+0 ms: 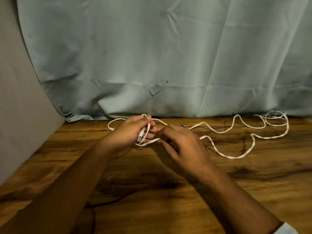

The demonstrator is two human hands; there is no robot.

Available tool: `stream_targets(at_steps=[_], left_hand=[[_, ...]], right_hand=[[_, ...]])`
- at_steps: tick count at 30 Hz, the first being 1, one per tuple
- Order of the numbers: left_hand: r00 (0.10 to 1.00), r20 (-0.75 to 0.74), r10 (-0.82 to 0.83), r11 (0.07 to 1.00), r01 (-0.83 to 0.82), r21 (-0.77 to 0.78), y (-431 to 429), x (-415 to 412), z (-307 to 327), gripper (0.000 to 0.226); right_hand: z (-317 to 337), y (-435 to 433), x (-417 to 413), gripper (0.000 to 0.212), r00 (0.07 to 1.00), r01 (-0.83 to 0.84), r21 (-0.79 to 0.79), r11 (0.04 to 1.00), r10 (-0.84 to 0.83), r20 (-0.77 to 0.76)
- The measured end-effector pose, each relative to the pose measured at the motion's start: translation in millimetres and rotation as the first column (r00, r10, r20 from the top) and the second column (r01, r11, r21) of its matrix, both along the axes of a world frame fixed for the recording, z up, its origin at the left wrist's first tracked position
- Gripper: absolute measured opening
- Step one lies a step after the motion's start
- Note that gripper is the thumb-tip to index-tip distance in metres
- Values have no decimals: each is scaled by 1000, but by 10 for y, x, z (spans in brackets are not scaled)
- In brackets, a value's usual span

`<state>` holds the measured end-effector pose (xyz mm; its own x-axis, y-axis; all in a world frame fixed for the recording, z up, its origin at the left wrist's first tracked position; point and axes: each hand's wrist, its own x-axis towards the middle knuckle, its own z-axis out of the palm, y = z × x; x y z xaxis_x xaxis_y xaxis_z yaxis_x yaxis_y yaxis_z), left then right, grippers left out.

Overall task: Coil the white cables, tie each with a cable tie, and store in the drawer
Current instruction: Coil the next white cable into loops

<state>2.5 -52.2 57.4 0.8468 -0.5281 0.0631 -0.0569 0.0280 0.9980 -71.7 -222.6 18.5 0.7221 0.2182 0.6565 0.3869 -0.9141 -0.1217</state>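
A long flat white cable (234, 157) snakes over the wooden table (152, 191) from the middle to loose loops at the far right (276, 119). My left hand (128, 134) grips a small loop of this cable near its clear plug end (141, 135), thumb on top. My right hand (182, 144) pinches the same cable just right of that loop, fingers closed around the strand. A ring (184, 125) shows on one right finger. Another stretch of white cable (111, 124) curves out behind my left hand. I see no cable tie and no drawer.
A wrinkled pale blue cloth (168, 56) hangs behind the table's far edge. A grey panel (20, 115) rises along the left side. A thin dark cord (104, 202) lies on the table under my left forearm.
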Motion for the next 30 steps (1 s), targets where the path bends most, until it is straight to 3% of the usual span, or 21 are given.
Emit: stream_targets(at_steps=[5,7,10,14,21,24,27,30], left_hand=[[978,162,-135,954,84,289,2,42,-71,35],[966,149,-211,924,148,351,-19,32,-90,38],[950,-23,-312,935,311,172,-10,21,-101,39],[819,-181,-544,839,534,-106,47,24,-118,33],[609,-218,-763,619,590,-518,38,13,-41,36],[641,-184,-745,595,513,-619,45,44,17,34],[729,-195,-657,653,420,-630,88,88,28,33],[746,-217,-629,686,402,-606,102,103,1,32]], right_hand=[[7,-122,23,16,986,51,-31,998,-45,160],[1,-155,30,18,977,47,-21,999,-41,211],[-6,-202,53,18,967,23,69,997,-40,250],[-46,-211,91,28,983,-36,196,980,-1,186],[-162,-108,97,42,996,-64,421,905,83,-28],[-260,-85,122,27,996,13,431,902,26,-83],[-287,-102,135,26,994,69,431,900,-26,-105],[-277,-83,164,26,999,45,509,860,-29,-39]])
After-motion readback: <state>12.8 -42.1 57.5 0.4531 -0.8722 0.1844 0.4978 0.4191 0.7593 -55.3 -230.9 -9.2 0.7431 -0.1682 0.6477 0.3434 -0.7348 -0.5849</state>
